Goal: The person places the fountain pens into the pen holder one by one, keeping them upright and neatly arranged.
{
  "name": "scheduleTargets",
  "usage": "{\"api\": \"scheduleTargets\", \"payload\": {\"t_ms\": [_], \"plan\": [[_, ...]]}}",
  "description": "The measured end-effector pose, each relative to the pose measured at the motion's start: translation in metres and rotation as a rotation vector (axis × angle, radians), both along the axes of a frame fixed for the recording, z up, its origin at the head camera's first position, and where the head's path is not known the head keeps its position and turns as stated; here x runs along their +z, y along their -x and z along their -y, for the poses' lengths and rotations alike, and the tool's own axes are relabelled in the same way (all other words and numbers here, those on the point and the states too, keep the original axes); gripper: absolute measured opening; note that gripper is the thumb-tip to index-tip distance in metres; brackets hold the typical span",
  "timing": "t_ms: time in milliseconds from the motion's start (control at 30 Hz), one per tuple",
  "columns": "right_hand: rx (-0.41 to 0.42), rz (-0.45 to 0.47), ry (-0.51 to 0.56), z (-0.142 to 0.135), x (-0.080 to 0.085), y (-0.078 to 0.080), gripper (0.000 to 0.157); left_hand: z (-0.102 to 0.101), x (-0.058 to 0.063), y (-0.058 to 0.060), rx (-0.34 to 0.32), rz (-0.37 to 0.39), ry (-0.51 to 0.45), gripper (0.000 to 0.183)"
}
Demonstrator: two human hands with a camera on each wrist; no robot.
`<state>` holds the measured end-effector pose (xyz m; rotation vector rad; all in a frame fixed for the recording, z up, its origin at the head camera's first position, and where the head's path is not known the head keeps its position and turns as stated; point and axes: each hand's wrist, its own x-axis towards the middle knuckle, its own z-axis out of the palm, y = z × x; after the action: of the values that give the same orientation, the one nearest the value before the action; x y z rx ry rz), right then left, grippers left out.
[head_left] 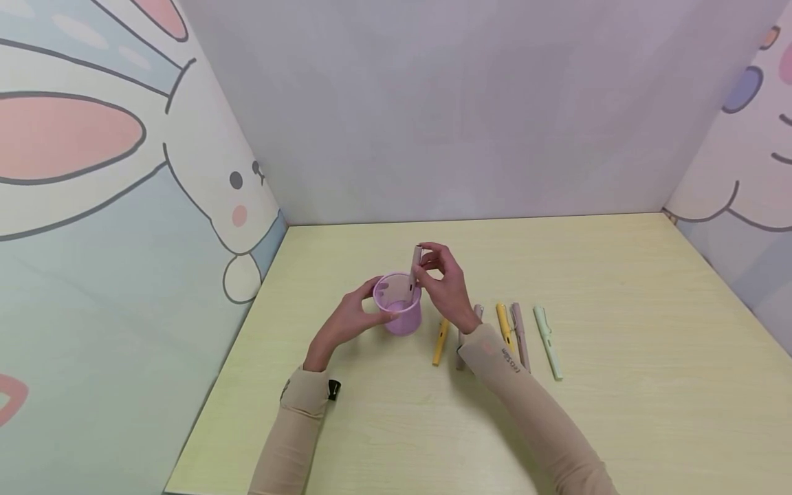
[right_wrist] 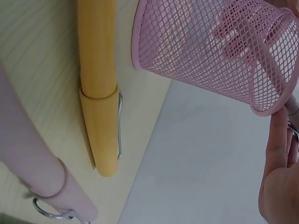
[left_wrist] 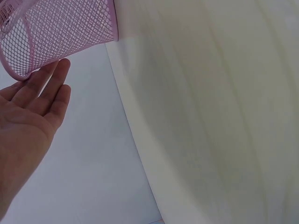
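A pink mesh pen holder (head_left: 405, 323) stands on the table. My left hand (head_left: 350, 320) holds it by the rim, thumb at the near side and fingers round the far side. In the left wrist view, the fingers (left_wrist: 58, 95) lie against the mesh (left_wrist: 74, 35). My right hand (head_left: 448, 287) pinches a mauve pen (head_left: 416, 261) near its upper end. The pen's lower part is inside the holder, as seen through the mesh in the right wrist view, where the pen (right_wrist: 261, 51) slants.
Right of the holder lie a yellow pen (head_left: 440, 345), a mauve pen (head_left: 460, 361) partly hidden by my right arm, another yellow pen (head_left: 504, 325), another mauve pen (head_left: 519, 331) and a light green pen (head_left: 548, 345). A small black object (head_left: 334, 390) is at my left cuff. Walls surround the table.
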<state>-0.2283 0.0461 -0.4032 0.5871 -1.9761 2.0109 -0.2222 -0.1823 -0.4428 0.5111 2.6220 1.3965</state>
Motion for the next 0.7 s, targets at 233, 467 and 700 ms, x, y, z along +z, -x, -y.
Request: {"api": "scheduleTargets", "payload": {"t_ms": [233,467,700], "plan": [[-0.003,0.004,-0.015,-0.0011,0.0004,-0.0007,0.043,0.0001,-0.0002,0.0,-0.002,-0.003,0.006,0.081],[-0.015,-0.019,-0.029,-0.001,0.0012,-0.0018,0.04,0.0008,-0.0009,0.0005,-0.002,-0.007,0.012,0.082],[-0.008,-0.021,-0.016,-0.0053,0.0018,-0.0017,0.039,0.0007,0.0008,0.0002,0.011,-0.003,0.022,0.082]]}}
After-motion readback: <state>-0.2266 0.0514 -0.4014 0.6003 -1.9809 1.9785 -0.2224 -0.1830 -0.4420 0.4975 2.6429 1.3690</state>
